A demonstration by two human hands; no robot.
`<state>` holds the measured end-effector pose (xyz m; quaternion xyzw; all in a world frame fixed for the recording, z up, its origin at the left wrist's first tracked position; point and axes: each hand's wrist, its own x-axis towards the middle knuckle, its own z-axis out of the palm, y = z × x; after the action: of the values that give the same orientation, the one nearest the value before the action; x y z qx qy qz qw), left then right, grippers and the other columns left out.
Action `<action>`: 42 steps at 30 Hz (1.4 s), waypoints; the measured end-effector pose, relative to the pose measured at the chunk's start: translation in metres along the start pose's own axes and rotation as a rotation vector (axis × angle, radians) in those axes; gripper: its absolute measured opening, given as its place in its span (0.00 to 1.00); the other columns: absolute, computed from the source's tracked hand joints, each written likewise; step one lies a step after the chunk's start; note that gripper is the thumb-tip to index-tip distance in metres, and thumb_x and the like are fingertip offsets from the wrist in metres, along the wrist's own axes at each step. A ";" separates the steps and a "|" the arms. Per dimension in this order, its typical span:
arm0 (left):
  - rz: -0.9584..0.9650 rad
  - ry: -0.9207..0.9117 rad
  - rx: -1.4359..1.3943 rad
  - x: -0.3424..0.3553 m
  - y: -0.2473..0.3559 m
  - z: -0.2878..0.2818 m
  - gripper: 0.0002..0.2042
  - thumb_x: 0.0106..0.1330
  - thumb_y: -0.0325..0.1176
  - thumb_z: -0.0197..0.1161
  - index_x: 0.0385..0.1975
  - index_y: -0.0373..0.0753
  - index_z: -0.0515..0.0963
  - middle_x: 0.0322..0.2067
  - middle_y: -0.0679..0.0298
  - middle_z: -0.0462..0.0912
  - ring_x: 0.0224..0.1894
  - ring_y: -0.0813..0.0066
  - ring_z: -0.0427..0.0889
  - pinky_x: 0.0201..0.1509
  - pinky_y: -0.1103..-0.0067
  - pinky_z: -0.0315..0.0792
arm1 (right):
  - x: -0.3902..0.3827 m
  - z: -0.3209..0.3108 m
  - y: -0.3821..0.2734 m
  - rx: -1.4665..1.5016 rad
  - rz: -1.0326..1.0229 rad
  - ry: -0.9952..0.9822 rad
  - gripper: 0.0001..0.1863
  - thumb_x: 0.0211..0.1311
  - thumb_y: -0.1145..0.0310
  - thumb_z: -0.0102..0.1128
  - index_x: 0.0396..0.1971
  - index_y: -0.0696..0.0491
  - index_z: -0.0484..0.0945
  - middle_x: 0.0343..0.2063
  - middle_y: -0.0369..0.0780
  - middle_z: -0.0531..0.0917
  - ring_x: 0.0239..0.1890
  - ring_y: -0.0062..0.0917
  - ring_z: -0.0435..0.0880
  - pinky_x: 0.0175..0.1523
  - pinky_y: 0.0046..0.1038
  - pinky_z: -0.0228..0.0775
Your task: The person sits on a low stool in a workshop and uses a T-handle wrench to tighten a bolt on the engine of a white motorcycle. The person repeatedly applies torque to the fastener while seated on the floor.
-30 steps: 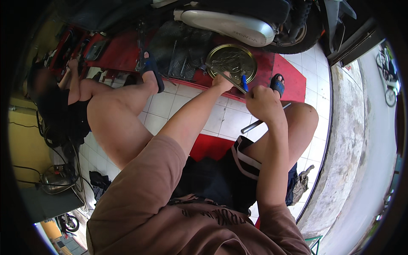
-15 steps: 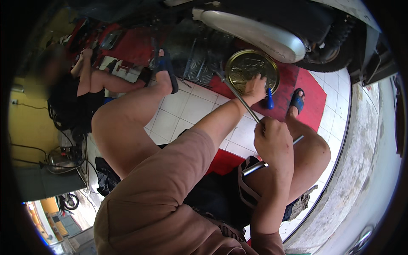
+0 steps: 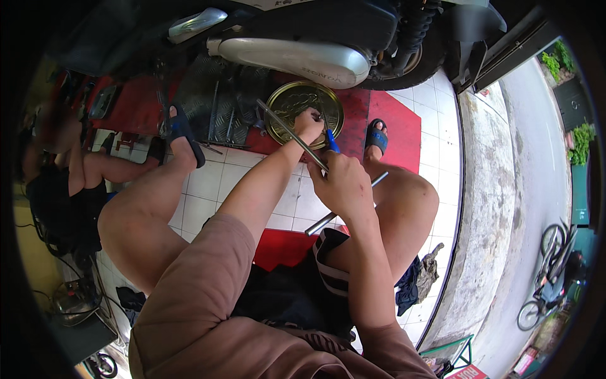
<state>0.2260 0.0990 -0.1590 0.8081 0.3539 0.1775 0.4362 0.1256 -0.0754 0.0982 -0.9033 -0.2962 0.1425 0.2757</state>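
My left hand [image 3: 308,127] reaches into a round gold-rimmed metal tray [image 3: 275,101] of dark oily liquid, fingers curled on a small dark item I cannot make out. My right hand [image 3: 339,183] grips a long steel T-handled tool: its shaft [image 3: 281,120] angles up-left past my left hand, and its crossbar [image 3: 320,224] pokes out either side of my fist. A blue-handled tool [image 3: 332,141] leans at the tray's right edge, just beyond my right hand.
A motorcycle [image 3: 284,60] stands above a red platform [image 3: 398,123] with metal plates and tools. My sandalled feet are either side of the tray. Another person [image 3: 66,180] sits at left beside hoses and a compressor [image 3: 76,297]. At right, a concrete edge [image 3: 480,208] borders a road with a motorbike [image 3: 546,278].
My left hand has left the shaft's upper end and moved into the tray. My right hand still holds the T-handled tool. The view has shifted.
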 end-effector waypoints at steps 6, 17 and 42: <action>-0.035 -0.115 0.175 0.053 -0.032 -0.098 0.07 0.60 0.31 0.60 0.32 0.37 0.83 0.23 0.62 0.83 0.26 0.76 0.81 0.32 0.78 0.74 | 0.003 -0.001 0.003 0.121 -0.168 0.118 0.12 0.55 0.64 0.59 0.35 0.55 0.80 0.24 0.51 0.81 0.31 0.48 0.81 0.39 0.42 0.73; 0.160 -0.559 0.538 0.002 0.162 -0.361 0.08 0.56 0.30 0.65 0.33 0.35 0.81 0.29 0.63 0.83 0.30 0.78 0.81 0.31 0.80 0.74 | 0.028 0.030 0.028 0.242 -0.042 0.128 0.30 0.57 0.44 0.55 0.26 0.61 0.81 0.23 0.55 0.80 0.32 0.49 0.82 0.39 0.39 0.72; 0.409 -0.405 -0.015 -0.041 0.197 -0.401 0.09 0.61 0.31 0.64 0.36 0.32 0.78 0.29 0.61 0.84 0.29 0.78 0.84 0.30 0.87 0.75 | 0.033 0.043 0.010 0.445 -0.195 0.189 0.32 0.58 0.44 0.58 0.13 0.63 0.73 0.07 0.36 0.67 0.15 0.16 0.64 0.22 0.26 0.58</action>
<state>0.0410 0.2285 0.2280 0.8784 0.0877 0.0995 0.4591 0.1375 -0.0443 0.0550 -0.7969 -0.3163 0.0919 0.5064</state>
